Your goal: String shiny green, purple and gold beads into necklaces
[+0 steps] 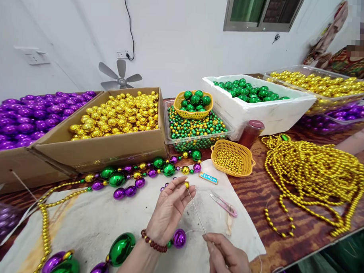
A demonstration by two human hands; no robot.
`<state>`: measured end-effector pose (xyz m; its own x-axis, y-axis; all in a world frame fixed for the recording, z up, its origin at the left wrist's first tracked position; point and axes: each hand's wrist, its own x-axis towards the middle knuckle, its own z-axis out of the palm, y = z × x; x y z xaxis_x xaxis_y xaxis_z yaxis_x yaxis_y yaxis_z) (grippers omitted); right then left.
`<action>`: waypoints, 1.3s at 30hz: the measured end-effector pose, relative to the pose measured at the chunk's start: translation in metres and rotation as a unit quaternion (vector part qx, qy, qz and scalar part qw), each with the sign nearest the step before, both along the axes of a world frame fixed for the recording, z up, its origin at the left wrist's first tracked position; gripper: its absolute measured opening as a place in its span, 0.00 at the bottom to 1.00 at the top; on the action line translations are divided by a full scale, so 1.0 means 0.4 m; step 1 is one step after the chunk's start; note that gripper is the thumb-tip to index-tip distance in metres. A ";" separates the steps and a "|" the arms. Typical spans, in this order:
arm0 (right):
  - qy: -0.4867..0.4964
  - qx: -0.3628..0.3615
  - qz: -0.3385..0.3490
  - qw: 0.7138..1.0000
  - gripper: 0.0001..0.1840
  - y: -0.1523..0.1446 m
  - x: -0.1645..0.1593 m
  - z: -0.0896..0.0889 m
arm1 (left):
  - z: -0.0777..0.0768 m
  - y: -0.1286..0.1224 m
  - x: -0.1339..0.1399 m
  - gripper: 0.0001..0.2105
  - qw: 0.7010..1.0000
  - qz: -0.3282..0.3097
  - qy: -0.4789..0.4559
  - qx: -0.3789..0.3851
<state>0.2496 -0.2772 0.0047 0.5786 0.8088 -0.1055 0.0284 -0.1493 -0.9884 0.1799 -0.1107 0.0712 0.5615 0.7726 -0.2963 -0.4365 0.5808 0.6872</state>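
Observation:
Between the fingertips of my left hand (169, 203) is a small gold bead (186, 185), at the upper end of a long thin needle (197, 210). My right hand (227, 255) pinches the needle's lower end. A pale thread runs from there to a large purple bead (179, 238) beside my left wrist. Under my left forearm lies a strand with a big green bead (122, 249) and purple ones. Behind my hands, a finished-looking strand of green, purple and gold beads (169, 169) rests on the white cloth (101, 217). Whether the needle passes through the gold bead, I cannot tell.
Pink thread snips (224, 204) and a blue-labelled box (209, 177) lie right of my hands. Behind stand a yellow basket (246, 170), a carton of gold beads (110, 144) and a white foam box (266, 115). Gold bead strands (312, 169) heap at right; a person sits beyond.

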 end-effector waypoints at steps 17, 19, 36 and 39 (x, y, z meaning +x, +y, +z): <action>0.088 0.029 0.073 0.993 0.19 0.048 0.019 -0.006 | -0.023 -0.060 -0.004 0.10 0.999 -0.043 0.024 -0.012; 0.101 0.014 0.048 0.994 0.18 0.051 0.022 -0.005 | -0.027 -0.068 0.000 0.10 0.998 -0.061 0.032 -0.005; 0.127 0.029 0.043 0.991 0.16 0.073 0.036 -0.027 | -0.061 -0.054 -0.001 0.12 0.946 -0.160 0.211 0.188; 0.140 0.013 0.048 0.989 0.14 0.077 0.049 -0.026 | -0.066 -0.052 -0.001 0.11 0.931 -0.177 0.224 0.226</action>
